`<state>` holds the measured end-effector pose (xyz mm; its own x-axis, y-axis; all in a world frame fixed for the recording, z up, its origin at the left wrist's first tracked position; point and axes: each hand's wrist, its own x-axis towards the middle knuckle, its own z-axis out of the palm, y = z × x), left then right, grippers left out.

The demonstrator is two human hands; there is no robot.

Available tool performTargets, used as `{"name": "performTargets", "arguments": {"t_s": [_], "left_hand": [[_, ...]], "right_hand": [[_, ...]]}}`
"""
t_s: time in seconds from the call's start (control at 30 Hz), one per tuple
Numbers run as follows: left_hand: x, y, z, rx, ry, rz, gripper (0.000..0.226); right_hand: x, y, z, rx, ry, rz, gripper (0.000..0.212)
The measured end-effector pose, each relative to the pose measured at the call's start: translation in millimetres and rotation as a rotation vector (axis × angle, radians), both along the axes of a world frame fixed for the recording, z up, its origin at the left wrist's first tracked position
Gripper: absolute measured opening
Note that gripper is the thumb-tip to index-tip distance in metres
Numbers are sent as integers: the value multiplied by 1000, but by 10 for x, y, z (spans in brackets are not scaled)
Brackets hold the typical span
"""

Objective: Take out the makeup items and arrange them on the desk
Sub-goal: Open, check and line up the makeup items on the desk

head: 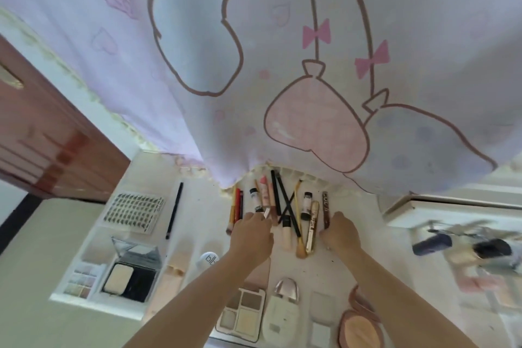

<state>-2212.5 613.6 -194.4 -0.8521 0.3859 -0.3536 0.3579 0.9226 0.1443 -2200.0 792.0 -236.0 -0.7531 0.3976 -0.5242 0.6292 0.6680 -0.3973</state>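
Slim makeup items lie side by side at the back of the white desk [197, 206]: pencils [238, 203], small tubes [254, 199], black sticks [278, 195], a gold brush [298, 215] and a gold tube [313, 223]. My left hand [251, 234] reaches into the left part of this row, its curled fingers pinching a slim silver-tipped stick [267, 212]. At the row's right end my right hand [339, 232] grips the lower end of a dark brown tube [325, 208]. The fingertips of both hands are partly hidden.
A false-lash tray [134, 210], black pencil [175, 209], open powder compact [132, 271] and small eyeshadow palette [82, 281] lie at left. Near me sit a palette [243, 311], white bottle [282, 311] and pink compact [356, 325]. A printed curtain [282, 65] overhangs the desk's back.
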Motion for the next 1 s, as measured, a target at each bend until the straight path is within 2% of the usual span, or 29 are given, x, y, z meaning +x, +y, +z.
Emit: {"name": "performTargets", "arguments": {"t_s": [0.13, 0.3, 0.37, 0.43, 0.5, 0.53, 0.6, 0.67, 0.73, 0.8, 0.9, 1.0], "left_hand": [[-52, 102, 23, 98, 5, -43, 35], [-122, 488, 145, 226, -23, -155, 47], [-138, 715, 287, 281, -17, -283, 55], [-137, 883, 456, 334, 7, -354, 52], [-138, 977, 564, 410, 47, -362, 38], [-139, 992, 620, 433, 100, -393, 38], [-135, 1006, 749, 512, 213, -404, 53], [-152, 1005, 883, 555, 329, -428, 52], [-125, 1023, 1122, 515, 356, -463, 58], [-155, 993, 1337, 465, 388, -484, 46], [-230, 959, 1616, 556, 271, -480, 28], [-258, 869, 1763, 652, 125, -463, 26]], "right_hand": [[78, 129, 175, 12, 2, -50, 25], [273, 459, 654, 4, 336, -35, 7], [337, 546, 912, -78, 445, -12, 15], [387, 612, 1136, -148, 516, 40, 26], [412, 678, 1299, -198, 557, 63, 27], [418, 716, 1362, -227, 583, 53, 27], [413, 780, 1462, -278, 638, 11, 28], [384, 806, 1576, -332, 709, -15, 29], [350, 789, 1746, -413, 793, -8, 29], [327, 779, 1920, -484, 870, 21, 30], [320, 805, 2081, -506, 960, 118, 29], [327, 847, 2164, -323, 956, 319, 4]]}}
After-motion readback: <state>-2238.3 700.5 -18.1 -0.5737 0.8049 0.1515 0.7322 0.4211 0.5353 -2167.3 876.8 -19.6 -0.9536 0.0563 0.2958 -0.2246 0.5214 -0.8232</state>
